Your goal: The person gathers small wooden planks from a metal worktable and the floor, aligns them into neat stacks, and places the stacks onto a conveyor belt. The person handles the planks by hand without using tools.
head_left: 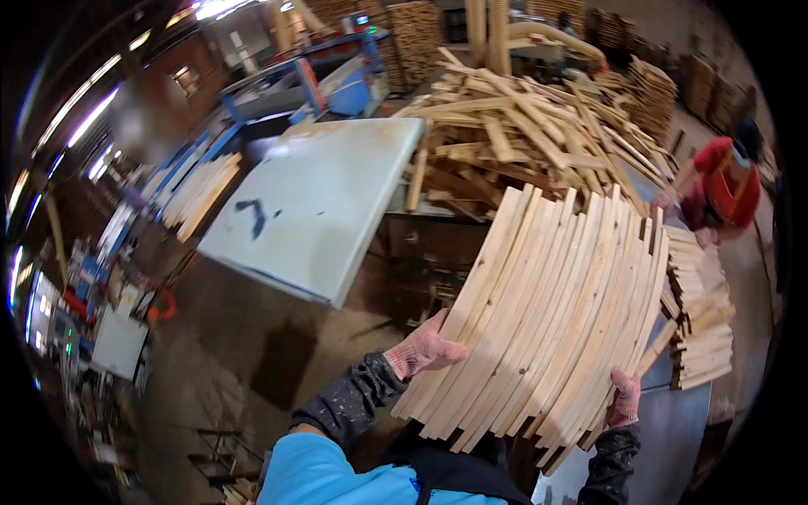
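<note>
A wide bundle of pale wooden strips lies side by side between my hands, its ends uneven. My left hand, in a pink knit glove, is closed on the bundle's left edge with the thumb over the top strip. At the lower right edge my right hand, gloved the same way, presses against the outer strips; its fingers are partly hidden under the wood. Some lower strips show below the top layer near my right hand. Whether the bundle touches the table beneath cannot be made out.
A white sloping panel stands to the left. Behind the bundle is a heap of loose wood pieces. At right, a person in red leans by more stacked strips on a grey metal table. Blue machinery stands farther back.
</note>
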`<state>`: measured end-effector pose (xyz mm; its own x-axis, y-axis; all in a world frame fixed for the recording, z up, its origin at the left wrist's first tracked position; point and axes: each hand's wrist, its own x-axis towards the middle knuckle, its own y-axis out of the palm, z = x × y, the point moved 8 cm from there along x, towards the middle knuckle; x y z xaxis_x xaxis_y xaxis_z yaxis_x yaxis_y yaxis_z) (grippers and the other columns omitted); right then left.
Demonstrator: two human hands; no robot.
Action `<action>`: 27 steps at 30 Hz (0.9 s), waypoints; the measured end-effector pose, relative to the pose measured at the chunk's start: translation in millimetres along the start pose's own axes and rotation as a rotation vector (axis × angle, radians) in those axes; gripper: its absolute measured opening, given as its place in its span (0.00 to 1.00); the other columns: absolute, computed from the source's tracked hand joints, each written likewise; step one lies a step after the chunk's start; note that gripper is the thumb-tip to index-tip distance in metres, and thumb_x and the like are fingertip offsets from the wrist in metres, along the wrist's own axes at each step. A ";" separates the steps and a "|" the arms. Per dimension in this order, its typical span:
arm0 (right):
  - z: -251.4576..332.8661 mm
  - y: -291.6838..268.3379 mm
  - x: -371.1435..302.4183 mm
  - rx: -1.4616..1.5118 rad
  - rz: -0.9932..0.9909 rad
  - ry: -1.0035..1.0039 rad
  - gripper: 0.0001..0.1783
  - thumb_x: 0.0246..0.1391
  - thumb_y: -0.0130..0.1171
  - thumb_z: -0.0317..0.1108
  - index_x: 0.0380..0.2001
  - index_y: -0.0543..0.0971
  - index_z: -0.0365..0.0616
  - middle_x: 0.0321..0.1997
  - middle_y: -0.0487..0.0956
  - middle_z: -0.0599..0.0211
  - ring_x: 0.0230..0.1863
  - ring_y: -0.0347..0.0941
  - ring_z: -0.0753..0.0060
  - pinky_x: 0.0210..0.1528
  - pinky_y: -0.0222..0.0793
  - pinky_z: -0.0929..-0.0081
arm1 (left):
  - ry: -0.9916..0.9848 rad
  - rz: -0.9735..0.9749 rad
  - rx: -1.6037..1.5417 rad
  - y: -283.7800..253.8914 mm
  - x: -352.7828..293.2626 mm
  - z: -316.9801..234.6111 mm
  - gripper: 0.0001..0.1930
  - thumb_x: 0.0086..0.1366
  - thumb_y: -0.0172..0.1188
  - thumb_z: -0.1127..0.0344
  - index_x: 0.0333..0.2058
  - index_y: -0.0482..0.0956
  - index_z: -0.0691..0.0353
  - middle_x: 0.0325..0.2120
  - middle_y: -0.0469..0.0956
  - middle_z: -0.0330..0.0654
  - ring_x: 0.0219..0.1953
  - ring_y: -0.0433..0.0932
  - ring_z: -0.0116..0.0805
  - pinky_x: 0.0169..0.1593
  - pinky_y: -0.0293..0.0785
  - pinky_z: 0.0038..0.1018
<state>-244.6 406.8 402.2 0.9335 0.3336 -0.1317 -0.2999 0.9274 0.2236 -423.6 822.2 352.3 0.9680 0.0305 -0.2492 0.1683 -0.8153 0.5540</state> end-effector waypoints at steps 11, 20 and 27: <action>-71.0 257.2 -32.6 0.014 0.216 0.275 0.36 0.55 0.76 0.34 0.66 0.77 0.37 0.54 0.86 0.63 0.50 0.86 0.66 0.53 0.83 0.66 | 0.098 -0.210 -0.039 -184.1 -213.2 -70.5 0.45 0.57 0.79 0.68 0.73 0.68 0.64 0.62 0.79 0.46 0.65 0.78 0.40 0.71 0.75 0.41; -178.5 543.2 7.8 -0.104 0.285 0.402 0.33 0.56 0.73 0.26 0.65 0.76 0.36 0.49 0.84 0.67 0.43 0.81 0.70 0.51 0.80 0.70 | -0.056 -0.345 -0.194 -446.5 -291.1 -145.9 0.48 0.60 0.73 0.74 0.78 0.62 0.63 0.65 0.77 0.51 0.66 0.78 0.48 0.73 0.73 0.47; -211.5 688.2 34.9 -0.104 0.103 0.470 0.27 0.59 0.69 0.21 0.60 0.74 0.42 0.42 0.83 0.66 0.36 0.82 0.70 0.39 0.84 0.70 | -0.085 -0.375 0.120 -599.4 -264.1 -246.8 0.43 0.59 0.74 0.74 0.73 0.66 0.71 0.65 0.78 0.52 0.65 0.78 0.46 0.73 0.73 0.42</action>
<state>-460.1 1092.5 347.3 0.7153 0.4421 -0.5412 -0.4262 0.8897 0.1635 -734.2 1445.6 282.1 0.8239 0.2952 -0.4837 0.4791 -0.8187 0.3164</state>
